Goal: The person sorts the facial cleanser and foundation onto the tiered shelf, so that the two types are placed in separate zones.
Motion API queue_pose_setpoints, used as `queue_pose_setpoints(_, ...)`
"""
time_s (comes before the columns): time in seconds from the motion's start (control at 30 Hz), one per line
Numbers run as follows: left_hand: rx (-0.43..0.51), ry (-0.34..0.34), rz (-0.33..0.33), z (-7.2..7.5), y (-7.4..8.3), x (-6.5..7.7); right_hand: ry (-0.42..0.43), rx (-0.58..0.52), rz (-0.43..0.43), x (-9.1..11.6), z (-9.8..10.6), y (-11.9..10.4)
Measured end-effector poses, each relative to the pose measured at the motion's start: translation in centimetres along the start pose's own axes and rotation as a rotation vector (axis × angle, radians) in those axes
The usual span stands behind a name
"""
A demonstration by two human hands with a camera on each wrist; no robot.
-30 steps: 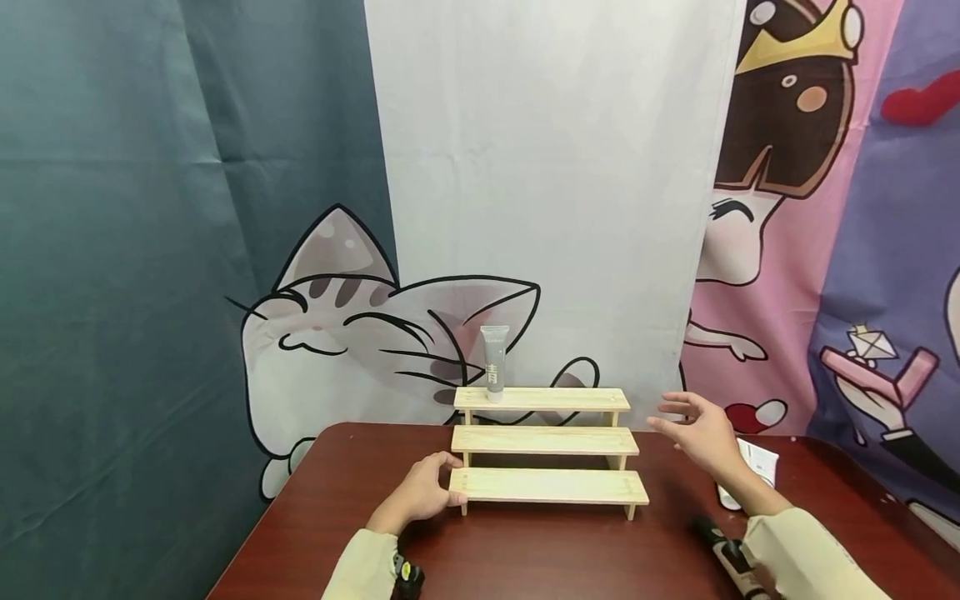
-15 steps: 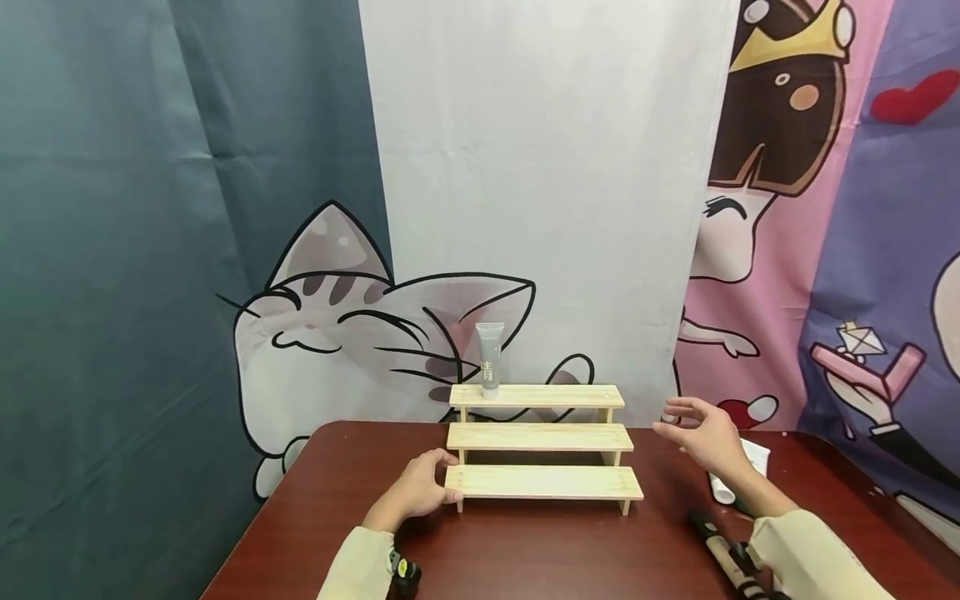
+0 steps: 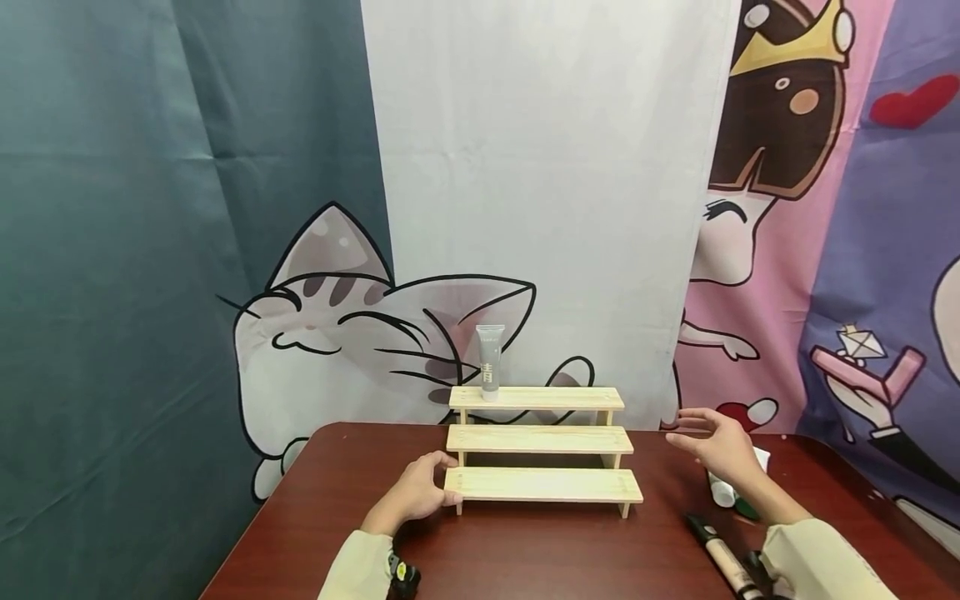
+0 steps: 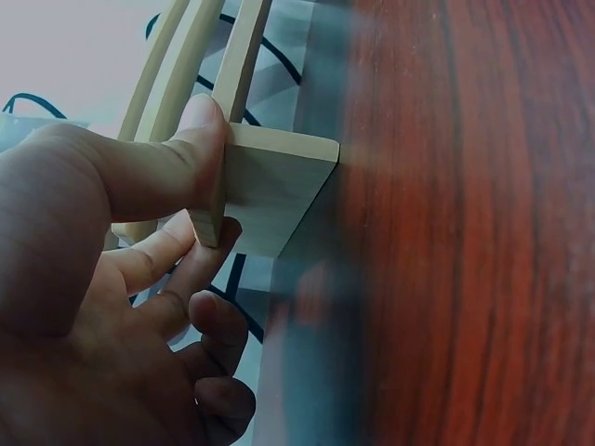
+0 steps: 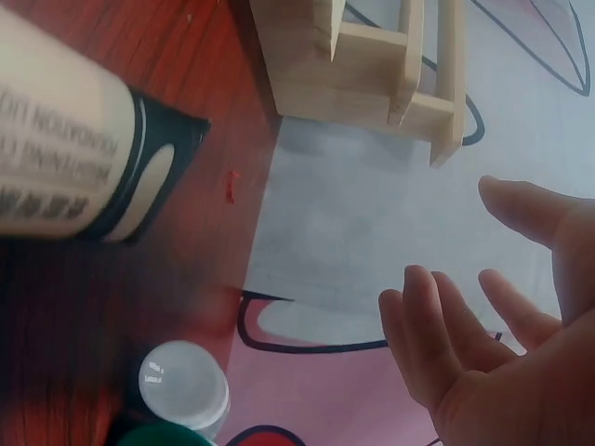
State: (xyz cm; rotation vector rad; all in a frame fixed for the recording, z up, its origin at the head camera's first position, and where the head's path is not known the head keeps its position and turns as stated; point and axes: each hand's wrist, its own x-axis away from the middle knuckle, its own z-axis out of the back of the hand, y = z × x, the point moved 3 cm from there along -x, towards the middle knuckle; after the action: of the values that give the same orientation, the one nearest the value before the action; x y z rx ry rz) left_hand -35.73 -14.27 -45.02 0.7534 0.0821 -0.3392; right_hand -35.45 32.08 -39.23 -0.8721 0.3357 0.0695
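A three-step pale wooden display rack [image 3: 543, 483] stands on the table. My left hand [image 3: 416, 492] pinches the left end of its lowest board; in the left wrist view the thumb [image 4: 200, 125] lies on one face and fingertips on the other. On the top step, near its left end, a clear grey squeeze tube [image 3: 490, 362] stands on its cap. My right hand [image 3: 723, 450] is in the air to the right of the rack, fingers spread and relaxed, holding nothing. Its wrist partly hides a white tube [image 3: 722, 493] on the table.
A beige tube with a dark cap [image 3: 723, 557], lettered foundation, lies by the right forearm, large in the right wrist view. A green cap [image 3: 746, 508] shows beside the white tube. The reddish-brown table [image 3: 315, 533] ends at a printed curtain [image 3: 555, 208] behind.
My right hand has drifted a little to the right and lower, away from the rack. The left hand keeps its pinch on the lowest board, and the grey tube stands where it was.
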Motion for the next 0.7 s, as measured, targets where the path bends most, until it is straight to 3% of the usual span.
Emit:
queue_pose_setpoints(0.43,-0.025,0.01,0.019,0.0,0.0,-0.1,0.054,0.166,0.002,-0.1,1.3,1.6)
queue_pose_setpoints(0.7,-0.028,0.006,0.023,0.0,0.0,0.0,-0.01,0.102,-0.114,0.0,1.7,2.9)
